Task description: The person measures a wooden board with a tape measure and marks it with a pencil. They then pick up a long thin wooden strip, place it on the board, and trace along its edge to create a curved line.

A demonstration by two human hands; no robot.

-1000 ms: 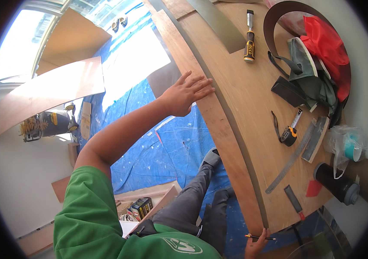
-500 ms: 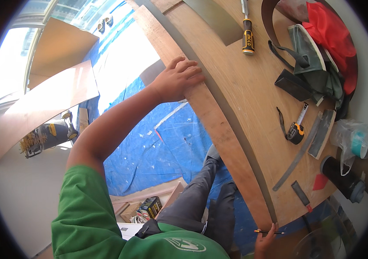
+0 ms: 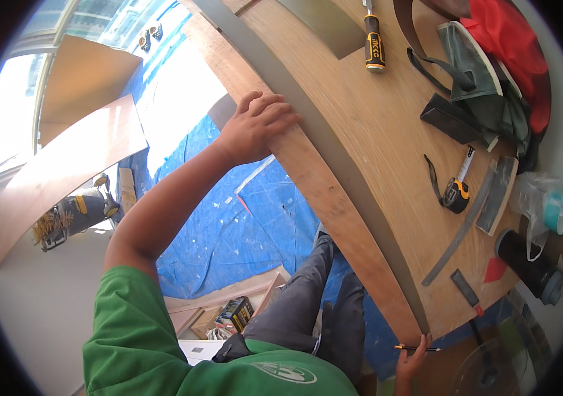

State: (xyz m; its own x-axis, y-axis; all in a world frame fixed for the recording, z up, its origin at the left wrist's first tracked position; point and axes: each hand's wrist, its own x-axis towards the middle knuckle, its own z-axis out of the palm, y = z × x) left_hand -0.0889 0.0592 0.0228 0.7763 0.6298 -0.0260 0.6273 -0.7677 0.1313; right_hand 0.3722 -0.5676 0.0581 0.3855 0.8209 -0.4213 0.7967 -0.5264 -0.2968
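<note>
A long, narrow wooden board (image 3: 334, 204) lies along the left edge of a wood-topped table (image 3: 387, 178), beside a grey strip (image 3: 350, 178). My left hand (image 3: 258, 125) grips the board toward its far part, fingers over the top and the thumb side hidden. Down at the near end, my right hand (image 3: 413, 360) touches the board's corner with its fingertips. A dark pencil (image 3: 417, 348) is held crosswise between those fingers, its tip pointing right.
On the table lie a black-and-yellow-handled tool (image 3: 374, 46), a tape measure (image 3: 456, 195), a curved grey strip (image 3: 459, 224) and a green bag (image 3: 472, 72). A black bottle (image 3: 529, 264) is at the right. Blue sheeting (image 3: 228, 231) covers the floor; a thin panel (image 3: 70, 178) leans at left.
The view has shifted slightly. My left hand and the board's far part have moved a little left, so more of the grey strip shows. My right hand keeps the pencil at the near end.
</note>
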